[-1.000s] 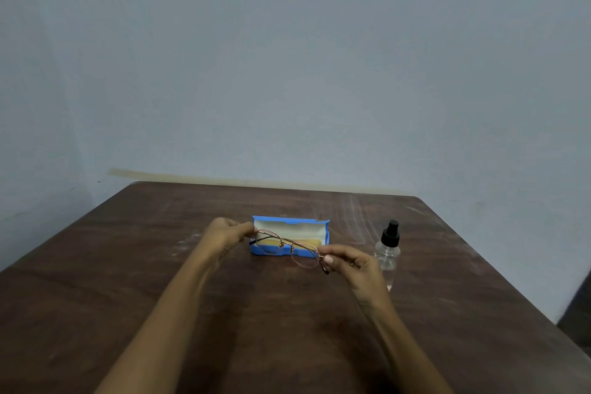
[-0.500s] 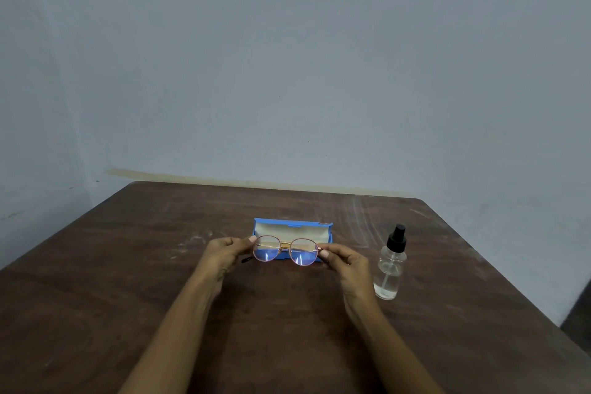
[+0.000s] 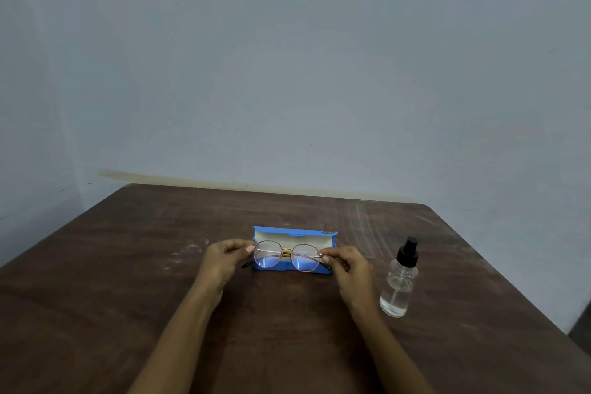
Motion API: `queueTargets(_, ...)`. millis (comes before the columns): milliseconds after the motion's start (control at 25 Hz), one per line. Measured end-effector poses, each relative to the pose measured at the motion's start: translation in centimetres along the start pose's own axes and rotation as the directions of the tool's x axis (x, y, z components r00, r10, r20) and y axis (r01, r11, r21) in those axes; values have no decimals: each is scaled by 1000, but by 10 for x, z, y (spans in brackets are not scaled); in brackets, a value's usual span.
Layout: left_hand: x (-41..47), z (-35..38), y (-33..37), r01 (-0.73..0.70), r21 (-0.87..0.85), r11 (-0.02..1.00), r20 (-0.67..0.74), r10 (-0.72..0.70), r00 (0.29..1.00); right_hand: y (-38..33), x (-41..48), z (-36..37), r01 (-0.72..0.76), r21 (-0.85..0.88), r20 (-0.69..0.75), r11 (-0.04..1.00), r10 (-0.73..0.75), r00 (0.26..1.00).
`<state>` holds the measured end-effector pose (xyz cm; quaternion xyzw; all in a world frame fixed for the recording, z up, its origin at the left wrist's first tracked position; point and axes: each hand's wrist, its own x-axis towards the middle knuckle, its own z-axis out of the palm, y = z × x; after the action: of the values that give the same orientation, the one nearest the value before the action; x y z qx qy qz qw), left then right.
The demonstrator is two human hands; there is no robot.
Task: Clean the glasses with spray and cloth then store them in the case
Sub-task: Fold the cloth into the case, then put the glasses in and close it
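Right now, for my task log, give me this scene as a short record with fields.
glasses: held in front of the case, lenses facing the camera
left hand: pinches the frame's left end
right hand: pinches the frame's right end
case: blue, open, on the table
spray bottle: upright, right of the case, untouched
cloth: not made out

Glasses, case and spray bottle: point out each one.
glasses [image 3: 287, 253]: head view, bridge of the frame.
case [image 3: 297, 239]: head view, cream lining of the open lid.
spray bottle [image 3: 398, 288]: head view, clear body.
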<state>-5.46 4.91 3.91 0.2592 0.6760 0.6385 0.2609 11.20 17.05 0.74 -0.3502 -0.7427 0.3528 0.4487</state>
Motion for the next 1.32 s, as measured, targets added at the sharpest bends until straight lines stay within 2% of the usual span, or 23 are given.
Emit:
queueTargets(120, 10, 2, -2, -96, 132, 987, -26, 100, 995, 6, 10, 2, 13, -94, -21, 996, -15, 1000)
queueTargets(280, 22, 7, -6, -199, 376, 905, -58, 237, 970, 11, 19, 4, -92, -122, -19, 988, 91, 996)
queueTargets(360, 29, 8, -8, -232, 430, 873, -88, 296, 951, 13, 25, 4, -126, -112, 12, 986, 128, 992)
queueTargets(520, 38, 11, -9, -233, 454, 860, -99, 309, 946, 12, 34, 3, -200, -67, 52, 978, 203, 978)
queueTargets(960, 53, 24, -22, -195, 472, 860, -161, 301, 940, 11, 48, 4, -256, -36, 121, 966, 258, 958)
queueTargets(1320, 59, 28, -28, -186, 456, 870, -198, 303, 932, 17, 59, 7, -334, -5, 115, 942, 333, 936)
